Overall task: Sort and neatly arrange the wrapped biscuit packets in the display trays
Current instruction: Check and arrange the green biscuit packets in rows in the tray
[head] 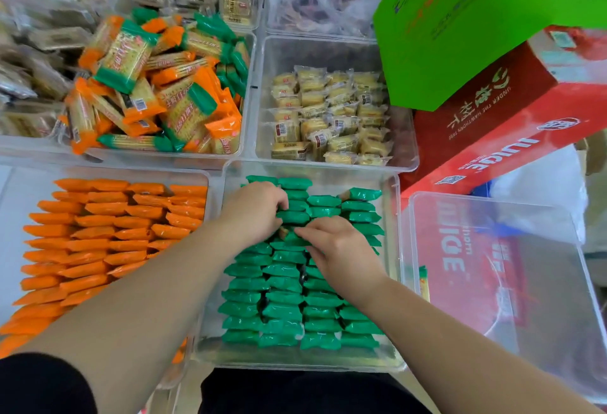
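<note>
A clear tray (392, 269) in front of me holds rows of green-wrapped biscuit packets (285, 308) standing on edge. My left hand (253, 208) is curled into the upper rows, its fingers gripping green packets. My right hand (338, 249) lies just below and to the right, its fingertips pinching a green packet in the middle rows. To the left, a second clear tray (210, 183) holds neat rows of orange-wrapped packets (105, 236). Behind that one, a tray (244, 137) holds a loose heap of mixed orange and green packets (157, 91).
A clear tray (410, 157) of small pale yellow wrapped cakes sits behind the green tray. An upturned clear tub (558, 298) lies at the right over a red juice box (512, 124). A green bag (460, 25) hangs at the upper right. More trays of brown packets line the back and left.
</note>
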### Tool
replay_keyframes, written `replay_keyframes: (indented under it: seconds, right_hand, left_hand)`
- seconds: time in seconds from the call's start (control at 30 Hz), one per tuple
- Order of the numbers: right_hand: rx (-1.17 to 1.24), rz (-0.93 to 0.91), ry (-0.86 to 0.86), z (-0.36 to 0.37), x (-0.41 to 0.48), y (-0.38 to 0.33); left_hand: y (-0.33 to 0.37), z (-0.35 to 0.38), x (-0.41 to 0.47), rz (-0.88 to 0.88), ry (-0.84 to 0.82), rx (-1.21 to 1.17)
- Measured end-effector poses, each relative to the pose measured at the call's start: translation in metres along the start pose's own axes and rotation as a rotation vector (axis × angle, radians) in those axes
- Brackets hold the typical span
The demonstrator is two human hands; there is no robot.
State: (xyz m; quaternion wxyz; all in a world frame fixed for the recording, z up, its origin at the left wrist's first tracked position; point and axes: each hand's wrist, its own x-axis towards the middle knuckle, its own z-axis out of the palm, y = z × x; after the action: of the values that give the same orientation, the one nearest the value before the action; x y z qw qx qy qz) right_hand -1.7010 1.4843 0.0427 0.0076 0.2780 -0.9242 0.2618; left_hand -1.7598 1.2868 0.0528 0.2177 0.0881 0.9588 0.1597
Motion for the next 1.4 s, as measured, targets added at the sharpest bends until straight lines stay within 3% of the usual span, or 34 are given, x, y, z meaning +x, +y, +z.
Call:
replay_keyframes:
  seconds: [0.2, 0.57, 0.83, 0.93, 1.13, 1.4]
  right_hand:
    - [-0.215, -0.010, -0.005, 0.013, -0.004, 0.005]
    - [-0.319, 0.074, 0.010, 0.021, 0.004, -0.005]
    - [-0.442, 0.094, -0.168, 0.030, 0.006, -0.004]
    - [-0.463, 0.078, -0.309, 0.023, 0.005, -0.009]
    - [-0.390, 0.137, -0.554, 0.004, 0.007, -0.013]
    - [-0.033, 0.238, -0.277, -0.044, -0.027, -0.034]
  left_hand:
    - [-0.003, 0.019, -0.001, 0.065, 0.106, 0.102]
    - [-0.013, 0.004, -0.035, 0.013, 0.408, -0.187]
    - [-0.011, -0.020, -0.072, -0.034, 0.584, -0.205]
    - [-0.011, -0.026, -0.089, -0.109, 0.614, -0.260]
    - [-0.010, -0.022, -0.119, -0.425, 0.586, -0.603]
    - [0.036, -0.010, -0.152, -0.537, 0.487, -1.169]
